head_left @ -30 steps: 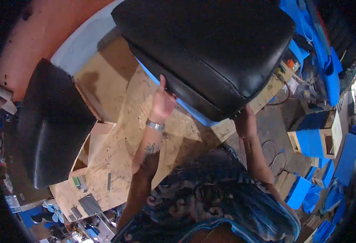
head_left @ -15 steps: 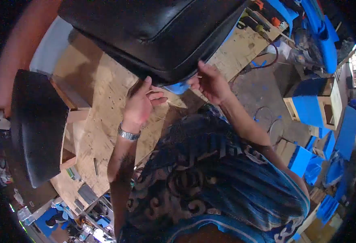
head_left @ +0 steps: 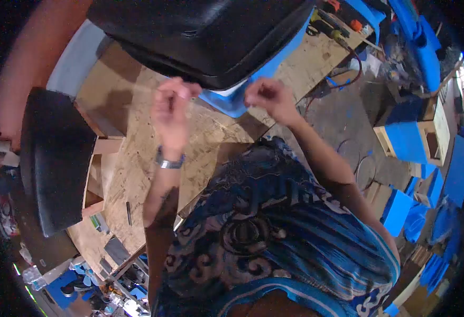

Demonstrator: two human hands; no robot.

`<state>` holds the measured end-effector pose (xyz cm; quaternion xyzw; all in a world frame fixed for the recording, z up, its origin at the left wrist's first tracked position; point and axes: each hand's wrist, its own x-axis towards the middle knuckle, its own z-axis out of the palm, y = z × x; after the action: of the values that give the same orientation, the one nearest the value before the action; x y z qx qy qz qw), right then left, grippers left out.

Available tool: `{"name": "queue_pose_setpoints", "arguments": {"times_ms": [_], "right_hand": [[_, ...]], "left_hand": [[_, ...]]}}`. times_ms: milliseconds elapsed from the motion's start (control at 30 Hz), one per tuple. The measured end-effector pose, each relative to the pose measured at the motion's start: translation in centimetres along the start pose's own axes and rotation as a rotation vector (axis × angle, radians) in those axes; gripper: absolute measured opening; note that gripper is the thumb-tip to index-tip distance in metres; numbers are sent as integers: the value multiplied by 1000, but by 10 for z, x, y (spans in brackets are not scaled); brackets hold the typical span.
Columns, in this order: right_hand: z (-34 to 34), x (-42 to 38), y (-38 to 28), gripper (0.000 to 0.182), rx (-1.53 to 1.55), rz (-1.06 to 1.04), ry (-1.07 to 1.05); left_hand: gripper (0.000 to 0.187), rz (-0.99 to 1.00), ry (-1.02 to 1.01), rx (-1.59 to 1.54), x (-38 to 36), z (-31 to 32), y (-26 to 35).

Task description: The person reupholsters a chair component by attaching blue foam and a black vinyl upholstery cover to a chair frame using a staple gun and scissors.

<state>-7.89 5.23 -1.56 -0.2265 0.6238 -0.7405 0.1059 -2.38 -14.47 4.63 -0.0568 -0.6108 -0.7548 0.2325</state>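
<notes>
A black leather-like covered piece (head_left: 205,42) lies at the top centre, with blue material (head_left: 226,104) showing under its near edge. My left hand (head_left: 173,105), with a metal watch on the wrist, is raised just below the piece's left near edge; it is blurred and its fingers are curled. Near the right end of that edge is my right hand (head_left: 269,98), its fingers bent together at the blue material. Whether it pinches the material is too small to tell.
A plywood table (head_left: 211,124) runs diagonally below. A black padded piece on a wood frame (head_left: 57,158) stands at left. Tools (head_left: 335,31) with a cable lie at the upper right. Blue-and-wood boxes (head_left: 409,137) stand on the floor at right. A dark rod (head_left: 129,213) lies on the table.
Both hands have moved up slightly, and the left has come off the black edge with its fingers curling. The black piece's near edge sits higher, and more blue material shows beneath it.
</notes>
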Motion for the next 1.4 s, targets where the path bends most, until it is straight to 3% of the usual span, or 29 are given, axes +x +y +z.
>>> {"name": "queue_pose_setpoints", "arguments": {"times_ms": [67,167,300,333,400,467,533,633,733,833,867,900,967,1000,1067,1133,1167,1200,1300,1367,1400], "right_hand": [[10,-5,8,28,-401,-145,-7],[31,6,12,28,-486,-26,155],[30,4,31,28,-552,-261,199],[29,-5,17,26,-457,-105,154],[18,-20,34,25,-485,-34,173],[0,-37,49,37,-630,255,53],[-28,-51,88,45,-680,249,-193],[-45,-43,81,43,-843,247,-379],[-62,-16,99,42,-958,102,-531],[-72,6,98,34,-737,24,-622],[-75,7,90,29,-523,45,-631],[-82,7,93,27,-510,-10,-599],[-92,1,105,23,-458,-119,-580],[-100,-4,122,21,-483,-91,-637],[-103,-8,103,22,-285,116,-662],[-111,-8,132,24,-460,43,-750],[-112,-8,146,24,-364,29,-755],[-111,-7,156,24,-276,21,-745],[-105,-4,130,22,-341,-92,-793],[-105,-6,119,21,-410,-57,-854],[-105,-8,122,21,-410,-73,-873]], "left_hand": [[14,132,4,266,-19,-10,-34],[22,31,72,261,-40,-13,-62],[25,-14,100,470,-70,-24,-76],[26,-9,105,507,-82,-30,-83],[26,2,105,374,-112,-43,-110],[26,-87,81,407,-136,-50,-122],[24,-158,149,380,-174,-71,-175],[21,37,-13,991,-169,-67,-169],[21,-91,116,895,-169,-68,-189],[20,-71,219,1046,-148,-34,-153],[18,-110,312,943,-156,-34,-166],[17,-139,408,835,-164,-33,-180],[17,-306,670,716,-158,17,-140],[18,-264,792,590,-178,25,-147],[18,-369,934,725,-217,61,-146],[18,-467,1083,761,-265,102,-145],[18,-498,1127,729,-291,121,-145],[21,-687,1134,881,-319,136,-143],[29,-1011,1336,781,-480,172,-215],[36,-1501,1096,792,-562,215,-230],[39,-1532,992,851,-629,233,-278]]}}
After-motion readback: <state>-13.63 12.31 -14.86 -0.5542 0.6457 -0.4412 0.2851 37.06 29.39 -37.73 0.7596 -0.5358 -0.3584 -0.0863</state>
